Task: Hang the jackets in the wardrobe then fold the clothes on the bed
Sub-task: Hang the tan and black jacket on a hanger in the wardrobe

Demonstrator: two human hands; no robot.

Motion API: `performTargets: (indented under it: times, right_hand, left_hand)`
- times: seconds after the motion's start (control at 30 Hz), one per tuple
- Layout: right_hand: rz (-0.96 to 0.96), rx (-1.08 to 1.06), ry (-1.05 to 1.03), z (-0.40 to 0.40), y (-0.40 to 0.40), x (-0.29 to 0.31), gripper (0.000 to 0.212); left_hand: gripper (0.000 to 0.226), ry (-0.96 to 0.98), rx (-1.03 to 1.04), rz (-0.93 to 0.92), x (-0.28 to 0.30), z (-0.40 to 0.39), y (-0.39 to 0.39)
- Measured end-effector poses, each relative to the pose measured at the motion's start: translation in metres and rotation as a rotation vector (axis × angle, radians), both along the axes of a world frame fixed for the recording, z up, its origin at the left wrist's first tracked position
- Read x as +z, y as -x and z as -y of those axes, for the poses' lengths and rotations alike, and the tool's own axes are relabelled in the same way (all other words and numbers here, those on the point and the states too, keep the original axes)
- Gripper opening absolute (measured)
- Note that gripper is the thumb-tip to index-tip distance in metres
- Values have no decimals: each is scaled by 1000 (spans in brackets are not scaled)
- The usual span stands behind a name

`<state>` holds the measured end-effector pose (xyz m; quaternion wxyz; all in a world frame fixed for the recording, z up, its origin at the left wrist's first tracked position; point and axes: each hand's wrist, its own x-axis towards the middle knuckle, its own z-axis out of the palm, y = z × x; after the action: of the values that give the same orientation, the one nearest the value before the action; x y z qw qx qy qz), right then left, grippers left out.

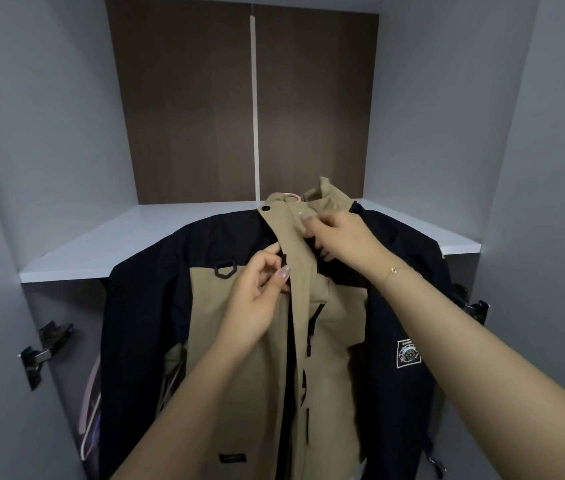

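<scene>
Above the shelf [170, 230] we see open room; below it the jacket [260, 375] fills the wardrobe opening.

You are looking into a pale grey laminate wardrobe interior [49, 133]; a dark brown wood-grain back panel [187, 98] is sitting above a white flat shelf [118, 244], and black metal door hinges [44, 351] are showing on both side walls.

The jacket [260, 358] hid its hanger, save a pink loop at the collar, and the lower frame edge cut off its hem. The sleeve patch [408, 353] lettering was too small to read. Pale hangers [89, 414] at lower left were mostly covered by the dark sleeve.
</scene>
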<state>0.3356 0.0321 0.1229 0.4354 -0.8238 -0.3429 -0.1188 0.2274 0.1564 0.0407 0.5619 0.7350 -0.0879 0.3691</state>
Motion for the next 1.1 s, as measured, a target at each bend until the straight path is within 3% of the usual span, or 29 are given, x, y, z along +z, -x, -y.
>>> performTargets:
  times: [0.1,0.17,0.23,0.3,0.4,0.5,0.63,0.73,0.8,0.87,1.0,1.1]
  right_hand:
    - [-144,37,159,-13,-7,16,75]
    - [-195,83,229,-16,-11,24,67]
    - [-248,125,211,-15,-20,26,45]
    - [-369,148,61,-10,-29,22,27]
    - [-607,198,-307,1,-39,5,23]
    - [-705,141,-539,13,-48,-14,24]
    - [-415,-48,-474,23,-44,-28,21]
    - [-203,-78,-569,34,-20,-44,42]
    - [-23,-68,-621,37,4,-66,35]
    - [87,-76,-504,35,27,-89,26]
    - [123,-175,-84,24,49,-112,52]
    - [190,-147,-40,17,47,-116,40]
  left_hand:
    - [15,-71,-36,23,1,0,-1]
    - [15,-135,-96,-14,5,1,-1]
    - [16,-193,-128,-52,9,1,-5]
    - [19,-204,-120,-61,12,1,-8]
    - [18,-131,-91,-53,18,3,-10]
    - [16,-129,8,-64,21,2,-12]
    - [11,-130,60,-116,23,4,-16]
    - [11,-148,96,-148,25,7,-17]
    - [10,-156,110,-152,25,9,-17]
    - [9,-160,120,-148,24,11,-17]
    - [8,-131,114,-151,25,14,-18]
    - [15,-167,107,-161,25,19,-20]
